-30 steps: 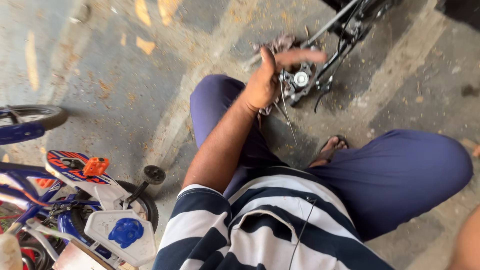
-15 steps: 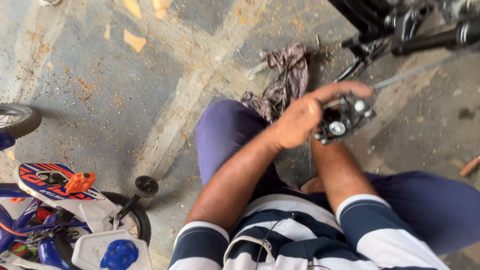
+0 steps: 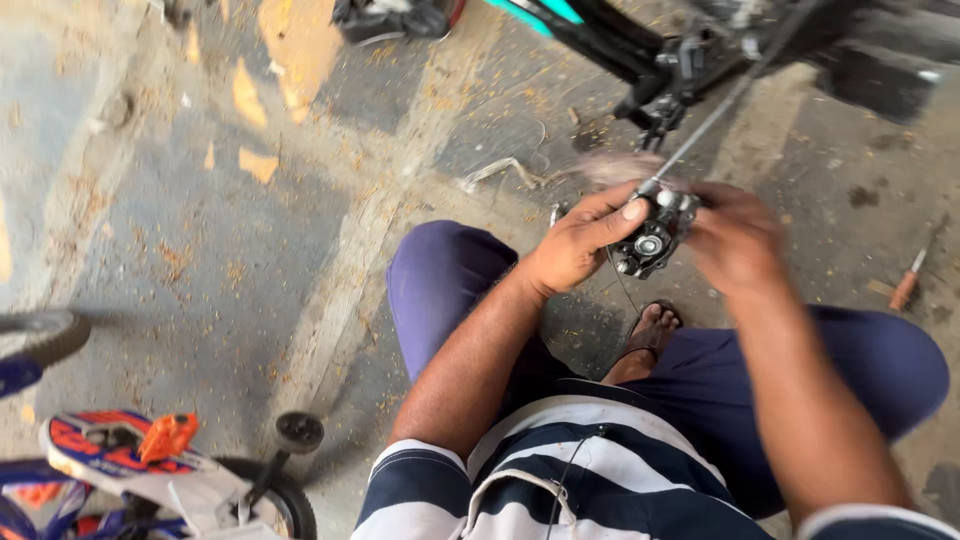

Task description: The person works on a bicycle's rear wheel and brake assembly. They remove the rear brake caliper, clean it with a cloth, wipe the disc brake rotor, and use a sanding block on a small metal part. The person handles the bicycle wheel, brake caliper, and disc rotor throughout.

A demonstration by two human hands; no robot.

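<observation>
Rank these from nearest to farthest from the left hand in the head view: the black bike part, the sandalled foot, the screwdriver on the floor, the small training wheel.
1. Black bike part: held in the left hand, against its thumb.
2. Sandalled foot: just below, between the knees.
3. Screwdriver: far right on the floor.
4. Small training wheel: lower left, by the child's bike.

Screwdriver and training wheel are nearly equal; that order is uncertain.

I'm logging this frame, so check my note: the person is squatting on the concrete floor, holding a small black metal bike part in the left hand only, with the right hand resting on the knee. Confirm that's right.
Not quite. In the head view both hands hold the black metal bike part: the left hand grips it from one side and the right hand from the other, off the knee. The rest stands.
</observation>
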